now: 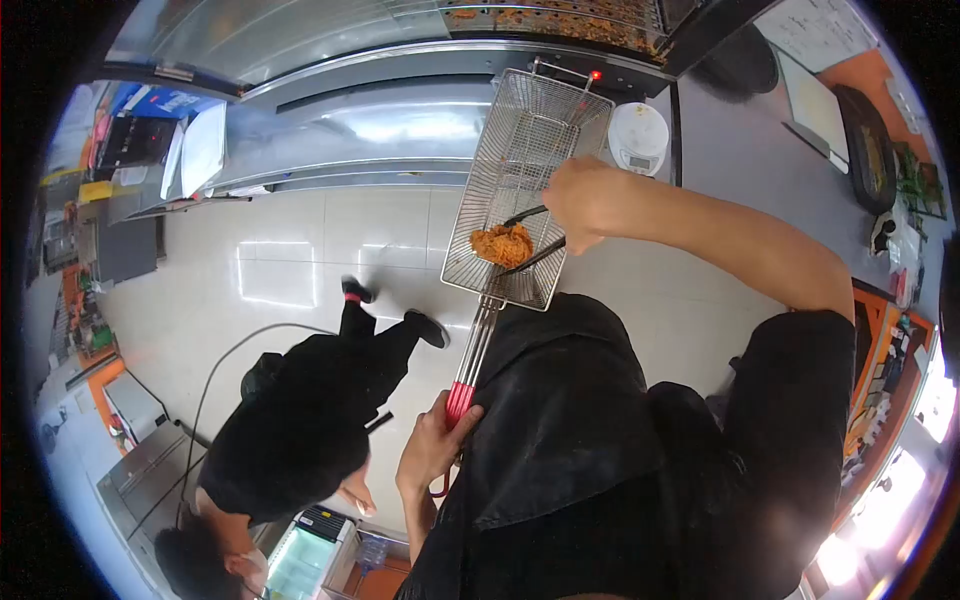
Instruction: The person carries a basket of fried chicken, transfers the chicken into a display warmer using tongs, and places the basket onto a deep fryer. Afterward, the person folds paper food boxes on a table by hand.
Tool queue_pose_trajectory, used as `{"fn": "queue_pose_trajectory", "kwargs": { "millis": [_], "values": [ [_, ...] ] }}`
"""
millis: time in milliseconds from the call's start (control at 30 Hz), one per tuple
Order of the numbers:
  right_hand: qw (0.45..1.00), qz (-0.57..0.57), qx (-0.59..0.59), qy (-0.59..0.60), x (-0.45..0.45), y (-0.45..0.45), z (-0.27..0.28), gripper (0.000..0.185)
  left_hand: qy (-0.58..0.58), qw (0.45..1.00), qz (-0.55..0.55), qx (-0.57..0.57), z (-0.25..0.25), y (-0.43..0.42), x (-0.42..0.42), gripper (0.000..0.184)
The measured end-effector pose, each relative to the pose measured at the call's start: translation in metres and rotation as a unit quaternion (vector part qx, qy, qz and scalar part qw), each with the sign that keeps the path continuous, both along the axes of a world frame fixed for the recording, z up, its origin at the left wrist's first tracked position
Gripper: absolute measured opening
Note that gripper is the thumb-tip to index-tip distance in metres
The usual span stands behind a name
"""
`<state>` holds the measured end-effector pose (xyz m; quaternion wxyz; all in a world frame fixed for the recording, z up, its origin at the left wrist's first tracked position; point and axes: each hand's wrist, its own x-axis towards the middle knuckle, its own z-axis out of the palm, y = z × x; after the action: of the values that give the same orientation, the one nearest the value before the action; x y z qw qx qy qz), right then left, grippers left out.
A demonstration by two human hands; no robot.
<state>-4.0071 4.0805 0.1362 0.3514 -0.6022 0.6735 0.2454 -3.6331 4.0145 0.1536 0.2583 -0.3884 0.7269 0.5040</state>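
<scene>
My left hand [432, 447] is wrapped round the red handle [460, 400] of a wire fryer basket [484, 180], low in the view. The long basket reaches away from me, its far end by the counter edge. My right hand [583, 203] is closed on black tongs [545, 256] over the basket's near half. Between the tong tips sits a piece of brown fried food [502, 245], inside the basket. Metal rods join the basket to the handle.
A round white scale [638, 138] stands on the counter right of the basket. Behind is a display case [560, 20] with fried bits on its racks. A person in black [300, 420] stands at the left. A grey counter [740, 170] lies at the right.
</scene>
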Motion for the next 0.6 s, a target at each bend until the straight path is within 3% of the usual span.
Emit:
{"fn": "queue_pose_trajectory", "kwargs": {
  "millis": [300, 400, 533, 600],
  "values": [
    [0.998, -0.050, 0.035, -0.024, -0.024, 0.008, 0.003, 0.047, 0.001, 1.000, -0.008, -0.019, 0.002, 0.000, -0.003, 0.045],
    [0.989, -0.129, 0.063, -0.037, -0.037, 0.022, 0.059, 0.054, 0.065, 0.997, -0.020, -0.032, -0.017, 0.000, 0.012, 0.046],
    [0.969, -0.211, -0.049, -0.115, -0.076, 0.089, 0.078, 0.056, 0.058, 0.998, -0.017, -0.026, -0.024, -0.004, 0.015, 0.047],
    [0.922, -0.343, -0.057, -0.173, -0.087, 0.117, 0.102, 0.052, 0.041, 0.999, -0.024, -0.020, -0.013, -0.007, 0.007, 0.047]
  ]
}}
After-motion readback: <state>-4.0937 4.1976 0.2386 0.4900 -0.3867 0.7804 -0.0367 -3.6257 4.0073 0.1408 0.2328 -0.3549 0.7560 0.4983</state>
